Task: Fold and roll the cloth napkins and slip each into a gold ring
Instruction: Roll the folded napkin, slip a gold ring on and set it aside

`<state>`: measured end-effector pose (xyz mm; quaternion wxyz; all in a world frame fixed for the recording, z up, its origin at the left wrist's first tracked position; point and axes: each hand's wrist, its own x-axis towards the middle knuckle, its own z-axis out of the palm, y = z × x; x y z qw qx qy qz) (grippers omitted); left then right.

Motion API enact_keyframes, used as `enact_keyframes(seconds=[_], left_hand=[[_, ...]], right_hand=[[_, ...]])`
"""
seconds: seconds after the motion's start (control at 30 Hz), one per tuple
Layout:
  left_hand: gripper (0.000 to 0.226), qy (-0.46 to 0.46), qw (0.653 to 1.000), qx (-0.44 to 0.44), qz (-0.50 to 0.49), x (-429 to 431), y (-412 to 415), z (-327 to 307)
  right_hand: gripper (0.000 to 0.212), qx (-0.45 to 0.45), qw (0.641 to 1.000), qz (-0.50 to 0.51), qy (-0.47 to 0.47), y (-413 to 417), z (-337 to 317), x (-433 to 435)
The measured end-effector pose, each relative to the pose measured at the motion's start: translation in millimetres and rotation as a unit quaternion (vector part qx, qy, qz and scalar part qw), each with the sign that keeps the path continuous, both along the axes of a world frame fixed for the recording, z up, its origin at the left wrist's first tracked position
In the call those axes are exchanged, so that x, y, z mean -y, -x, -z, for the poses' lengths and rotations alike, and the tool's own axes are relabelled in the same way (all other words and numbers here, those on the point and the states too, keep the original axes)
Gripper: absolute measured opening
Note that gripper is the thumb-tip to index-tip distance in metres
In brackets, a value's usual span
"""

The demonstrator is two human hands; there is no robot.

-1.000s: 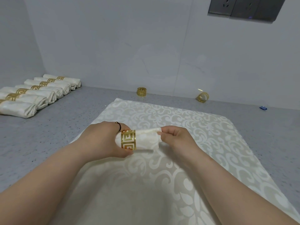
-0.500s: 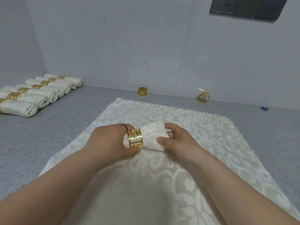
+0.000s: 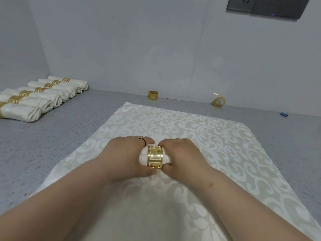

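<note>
A person is holding a rolled white napkin with both hands, just above a big cream cloth with a leafy pattern that is lying flat on the gray table. A gold ring with a square maze pattern is sitting around the middle of the roll, and only a little of the napkin is showing on each side of it. The left hand is curling around the left end of the roll, with its thumb under the ring. The right hand is curling around the right end, right beside the ring. At the far left of the table, finished napkin rolls are lying side by side in a row, each one in its own gold band. By the back wall, two spare gold rings are waiting, one standing near the middle and one tipped over farther right. A small blue thing is lying at the far right.
</note>
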<state>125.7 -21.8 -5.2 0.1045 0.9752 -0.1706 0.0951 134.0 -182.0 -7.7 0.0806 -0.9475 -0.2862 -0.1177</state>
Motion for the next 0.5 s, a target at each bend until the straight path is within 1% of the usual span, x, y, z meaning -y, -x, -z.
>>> enact_keyframes(seconds=[0.03, 0.07, 0.13, 0.17, 0.2, 0.27, 0.3, 0.33, 0.37, 0.4, 0.43, 0.47, 0.5], left_hand=[[0.063, 0.001, 1.0, -0.027, -0.013, -3.3, 0.1, -1.6], [0.064, 0.0, 0.998, -0.057, -0.024, -8.0, -1.0, -2.4], [0.055, 0.033, 0.991, -0.121, -0.04, -17.0, -1.1, -5.6], [0.049, 0.046, 0.989, -0.135, -0.045, -19.4, -1.2, -6.1], [0.045, 0.039, 0.99, -0.127, -0.042, -20.7, -2.5, -4.9], [0.04, -0.016, 0.997, -0.065, -0.045, -19.8, -5.5, -4.3], [0.047, -0.047, 0.997, -0.022, -0.05, -18.1, -5.5, -4.6], [0.059, -0.069, 0.996, 0.033, -0.048, -18.3, -5.4, -3.0], [0.068, -0.08, 0.992, 0.093, -0.04, -17.8, -5.8, -1.7], [0.067, -0.096, 0.988, 0.121, -0.031, -16.7, -6.4, -2.0], [0.059, -0.113, 0.983, 0.138, -0.027, -15.6, -5.0, -6.9], [0.051, -0.105, 0.979, 0.174, -0.024, -16.8, -5.5, -8.0], [0.046, -0.097, 0.977, 0.19, -0.01, -17.4, -6.1, -7.2]], right_hand=[[0.034, -0.012, 1.0, 0.004, -0.005, -1.0, -1.7, 3.7], [0.035, -0.018, 1.0, 0.006, -0.006, -2.4, -3.3, 8.3], [0.04, -0.027, 1.0, 0.007, -0.004, -4.6, -5.5, 15.2], [0.045, -0.036, 0.999, 0.009, -0.009, -4.8, -6.5, 17.2], [0.051, -0.048, 0.999, 0.012, -0.013, -5.0, -6.1, 19.3], [0.062, -0.058, 0.998, 0.002, -0.014, -4.3, -5.2, 21.7], [0.066, -0.06, 0.998, -0.008, -0.016, -3.4, -4.9, 21.6], [0.065, -0.063, 0.998, -0.018, -0.02, -2.1, -5.0, 20.3], [0.06, -0.057, 0.998, -0.028, -0.021, -1.2, -5.1, 18.4], [0.051, -0.039, 0.999, -0.034, -0.017, -0.6, -5.6, 16.4], [0.044, -0.017, 0.999, -0.036, -0.01, -0.3, -6.2, 14.5], [0.038, -0.003, 0.999, -0.038, -0.006, -0.5, -6.1, 13.3], [0.034, 0.0, 0.999, -0.041, -0.013, -0.6, -6.1, 12.3]])
